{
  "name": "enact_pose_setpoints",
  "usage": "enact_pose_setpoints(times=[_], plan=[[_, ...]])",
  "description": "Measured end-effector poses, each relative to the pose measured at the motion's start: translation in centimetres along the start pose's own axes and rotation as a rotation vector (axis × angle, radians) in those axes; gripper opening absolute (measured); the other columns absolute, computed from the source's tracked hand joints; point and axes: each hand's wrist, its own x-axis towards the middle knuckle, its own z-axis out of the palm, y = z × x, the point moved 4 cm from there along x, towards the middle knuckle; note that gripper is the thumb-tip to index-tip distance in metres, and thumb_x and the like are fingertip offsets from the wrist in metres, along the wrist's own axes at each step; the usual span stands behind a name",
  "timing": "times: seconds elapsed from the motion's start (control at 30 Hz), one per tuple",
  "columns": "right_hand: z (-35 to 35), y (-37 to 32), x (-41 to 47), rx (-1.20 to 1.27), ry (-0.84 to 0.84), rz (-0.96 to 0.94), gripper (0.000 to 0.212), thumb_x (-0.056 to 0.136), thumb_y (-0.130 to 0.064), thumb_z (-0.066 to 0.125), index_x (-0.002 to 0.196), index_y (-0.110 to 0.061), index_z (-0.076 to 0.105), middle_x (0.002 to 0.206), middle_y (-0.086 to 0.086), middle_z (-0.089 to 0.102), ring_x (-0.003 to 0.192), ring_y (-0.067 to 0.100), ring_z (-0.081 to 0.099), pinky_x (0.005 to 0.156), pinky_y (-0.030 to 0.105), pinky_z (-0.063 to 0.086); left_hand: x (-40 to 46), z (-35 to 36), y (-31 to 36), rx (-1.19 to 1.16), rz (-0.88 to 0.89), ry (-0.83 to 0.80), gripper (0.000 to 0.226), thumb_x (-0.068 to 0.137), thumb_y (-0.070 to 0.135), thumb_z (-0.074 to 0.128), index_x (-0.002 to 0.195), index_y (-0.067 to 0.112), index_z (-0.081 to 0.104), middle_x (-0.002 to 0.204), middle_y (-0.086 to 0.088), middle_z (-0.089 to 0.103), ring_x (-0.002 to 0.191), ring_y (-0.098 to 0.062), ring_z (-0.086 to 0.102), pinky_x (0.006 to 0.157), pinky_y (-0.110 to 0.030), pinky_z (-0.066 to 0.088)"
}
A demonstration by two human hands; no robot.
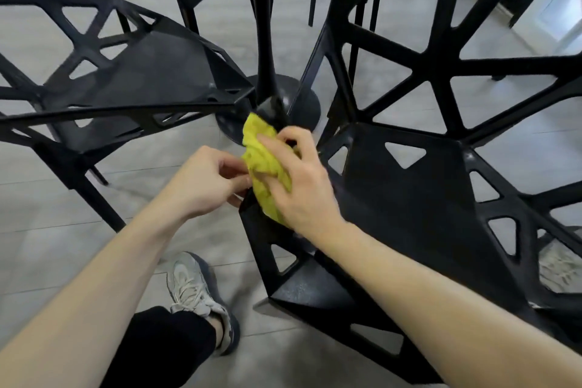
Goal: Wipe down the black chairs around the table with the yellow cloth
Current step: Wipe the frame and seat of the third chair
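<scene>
While right hand (293, 179) grips bunched yellow cloth (264, 161), fingers curled over it, cloth sits on front left edge of nearest black chair (409, 195). Left hand (204, 179) just beside cloth, fingertips curled toward its edge, probably pinching it; contact hard to see. Second black chair (148, 72) at left, well apart. Table pedestal (264, 41) stands between chairs. Grey sneaker (198, 290) on floor below.

Both forearms are bare with no sleeves showing, the left leg wears a black trouser leg (163, 346) ending above the ankle, and each foot has a pale grey laced sneaker (201, 296) with dark trim.
</scene>
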Motion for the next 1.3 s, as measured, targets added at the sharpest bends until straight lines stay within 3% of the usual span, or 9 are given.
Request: enact_pose_setpoints(times=[0.07, 0.2, 0.43, 0.57, 0.73, 0.83, 0.97, 1.17, 1.3], plan=[[-0.7, 0.2, -0.3, -0.019, -0.096, -0.073, 0.051, 0.092, -0.015, 0.077, 0.141, -0.016, 0.066, 0.132, 0.004, 0.05, 0.11, 0.018, 0.059, 0.099, 0.034, 0.053, -0.2, 0.0, -0.2, -0.047, -0.018, 0.011, 0.019, 0.102, 0.003, 0.071, 0.097, 0.016, 0.084, 0.088, -0.01, 0.083, 0.078, -0.02, 0.078, 0.07, -0.027, 0.066], [-4.4, 2.6, 5.9, -0.087, 0.294, 0.087, 0.048, 0.093, -0.017, 0.077, 0.14, -0.013, 0.063, 0.124, 0.006, 0.054, 0.109, 0.009, 0.054, 0.097, 0.012, 0.044, -0.7, 0.3, -0.9, -0.041, -0.016, 0.004, 0.018, 0.101, 0.005, 0.073, 0.111, 0.015, 0.084, 0.096, -0.008, 0.084, 0.091, -0.025, 0.081, 0.082, -0.035, 0.068], [-4.3, 7.4, -1.9, -0.183, -0.078, 0.256, 0.04, 0.094, -0.028, 0.078, 0.133, -0.028, 0.071, 0.118, -0.002, 0.063, 0.113, 0.018, 0.062, 0.103, 0.035, 0.049, -2.1, 0.5, -1.4, -0.172, 0.008, -0.148, 0.037, 0.103, -0.004, 0.065, 0.125, 0.024, 0.077, 0.109, -0.011, 0.083, 0.1, -0.026, 0.079, 0.078, -0.031, 0.067], [-6.0, 4.7, 3.2, -0.106, 0.267, 0.325, 0.045, 0.097, -0.039, 0.075, 0.139, -0.026, 0.064, 0.124, -0.003, 0.062, 0.11, 0.008, 0.058, 0.091, 0.014, 0.042, -2.0, 0.4, -2.0, -0.161, -0.038, -0.12, 0.014, 0.103, 0.006, 0.07, 0.108, 0.008, 0.082, 0.093, -0.019, 0.082, 0.081, -0.027, 0.078, 0.073, -0.031, 0.067], [1.6, -2.0, -3.7, -0.033, -0.009, 0.127, 0.046, 0.089, -0.019, 0.079, 0.134, -0.023, 0.07, 0.119, 0.001, 0.046, 0.099, 0.021, 0.057, 0.093, 0.043, 0.052, -2.8, -0.1, -2.2, -0.128, -0.061, -0.231, 0.017, 0.102, -0.005, 0.066, 0.106, 0.002, 0.081, 0.095, -0.023, 0.081, 0.082, -0.026, 0.077, 0.078, -0.027, 0.066], [0.2, -1.5, -3.1, -0.052, -0.126, 0.044, 0.048, 0.085, -0.019, 0.086, 0.131, -0.024, 0.075, 0.112, 0.001, 0.054, 0.099, 0.012, 0.058, 0.095, 0.023, 0.049, -4.1, -0.4, -2.6, -0.222, -0.125, -0.31, 0.029, 0.102, -0.014, 0.058, 0.123, -0.001, 0.074, 0.103, -0.022, 0.081, 0.089, -0.022, 0.08, 0.085, -0.029, 0.066], [-2.8, 1.8, 1.2, -0.168, 0.167, 0.276, 0.046, 0.088, -0.035, 0.084, 0.131, -0.024, 0.073, 0.111, -0.002, 0.059, 0.098, 0.003, 0.055, 0.088, 0.003, 0.037, -4.7, -0.2, -2.5, -0.185, -0.092, -0.229, 0.037, 0.103, -0.012, 0.054, 0.132, 0.007, 0.067, 0.108, -0.022, 0.08, 0.102, -0.036, 0.079, 0.092, -0.043, 0.066], [-1.2, -2.1, -5.6, -0.173, -0.256, 0.19, 0.031, 0.084, -0.039, 0.079, 0.114, -0.031, 0.078, 0.1, -0.002, 0.059, 0.093, 0.017, 0.06, 0.086, 0.031, 0.047, -4.4, -0.5, -1.6, -0.049, -0.026, -0.204, 0.05, 0.096, -0.014, 0.043, 0.124, 0.019, 0.069, 0.097, -0.017, 0.081, 0.097, -0.028, 0.08, 0.094, -0.049, 0.064], [-1.7, 1.3, -1.3, -0.328, -0.008, 0.384, 0.021, 0.089, -0.036, 0.075, 0.105, -0.024, 0.076, 0.103, 0.002, 0.058, 0.095, 0.024, 0.06, 0.09, 0.043, 0.053, -4.4, -0.4, -1.2, -0.01, -0.053, -0.186, 0.049, 0.096, -0.011, 0.043, 0.122, 0.019, 0.071, 0.096, -0.012, 0.082, 0.098, -0.026, 0.08, 0.094, -0.045, 0.065]])
